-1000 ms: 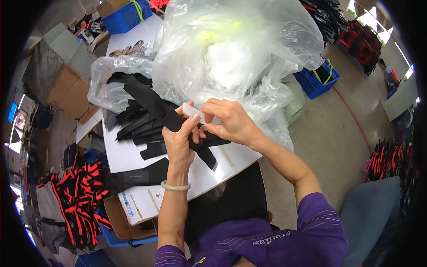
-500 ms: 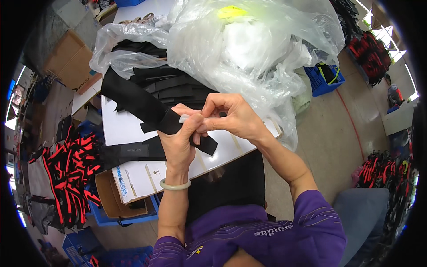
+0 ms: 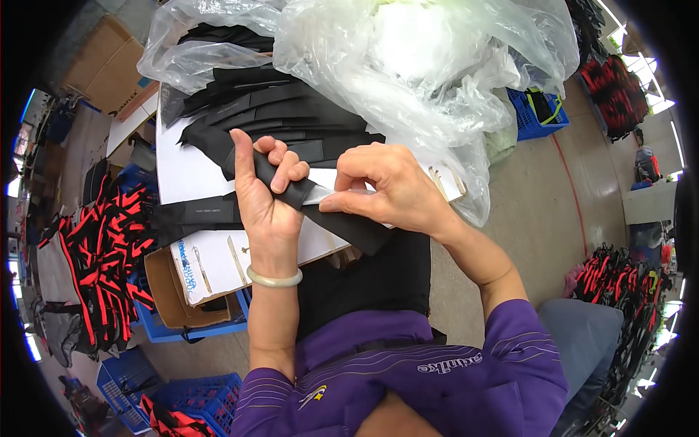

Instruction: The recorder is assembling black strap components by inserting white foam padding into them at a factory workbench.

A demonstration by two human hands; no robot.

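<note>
From where I'm standing, the person's left hand (image 3: 266, 207) is holding a black fabric strip (image 3: 357, 229), palm upward, with its fingers curling over the cloth and the thumb standing clear. The right hand (image 3: 397, 186) is pinching a thin white piece (image 3: 315, 195) between thumb and fingertips, right where it is meeting a band on the strip; whether it is sitting inside the band or only lying against it, I cannot tell. The strip is hanging over the near edge of the white surface (image 3: 218, 255), its broad lower end slanting out beneath the right hand.

Behind it, a heap of black strips (image 3: 269, 109) is lying on the surface, and a clear plastic bag (image 3: 349, 65) is crowding in beyond.

Judging by its look, the strip is probably weighing very little and bending softly, so it would be sagging or twisting if gripped only by one end; holding it close beside the band is seeming wisest. The white piece is looking light, smooth and somewhat stiffer, perhaps slippery and easily creased, so a flat pinch near its exposed edge is likely serving better than a hard squeeze
</note>
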